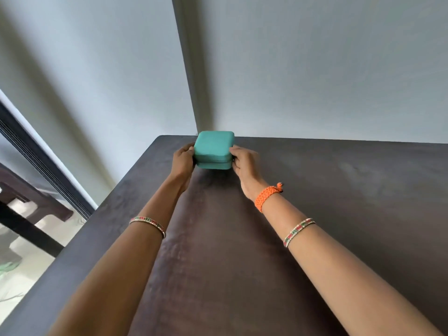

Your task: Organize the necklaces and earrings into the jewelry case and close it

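While one teal jewelry case (214, 150) sits closed on the dark counter (339, 190), two hands clasp it: left hand (183, 160), right hand (244, 163), one per side.

my table (339, 214) is a dark brown slab with a dull, faintly mottled top, and it runs away from me to the pale wall. its left edge slants off toward the window side, and its far edge meets the wall. the only thing lying on it is the teal jewelry case (214, 150), shut, with a seam running round its middle. the case sits at the far left corner of the table, close to the back edge and just beside the corner of the wall. a soft shadow lies on the wood under the case's near side.
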A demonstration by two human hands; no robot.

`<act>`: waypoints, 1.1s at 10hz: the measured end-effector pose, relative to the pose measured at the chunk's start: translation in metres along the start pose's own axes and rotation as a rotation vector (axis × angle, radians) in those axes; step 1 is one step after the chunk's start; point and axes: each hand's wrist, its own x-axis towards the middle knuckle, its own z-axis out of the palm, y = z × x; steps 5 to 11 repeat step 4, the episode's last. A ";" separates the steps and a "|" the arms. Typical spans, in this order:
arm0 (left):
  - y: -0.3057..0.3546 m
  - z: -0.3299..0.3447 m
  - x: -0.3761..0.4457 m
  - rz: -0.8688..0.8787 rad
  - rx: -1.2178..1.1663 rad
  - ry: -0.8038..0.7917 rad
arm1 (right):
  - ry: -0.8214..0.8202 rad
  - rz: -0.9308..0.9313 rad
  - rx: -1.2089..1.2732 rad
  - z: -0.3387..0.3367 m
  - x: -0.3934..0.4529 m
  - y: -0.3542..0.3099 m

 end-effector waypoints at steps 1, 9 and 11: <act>-0.020 -0.003 0.007 -0.027 0.070 0.006 | 0.010 0.051 0.034 -0.001 0.006 0.018; 0.004 0.010 -0.035 -0.071 0.310 0.267 | 0.108 0.088 -0.321 -0.011 -0.044 -0.043; 0.004 0.010 -0.035 -0.071 0.310 0.267 | 0.108 0.088 -0.321 -0.011 -0.044 -0.043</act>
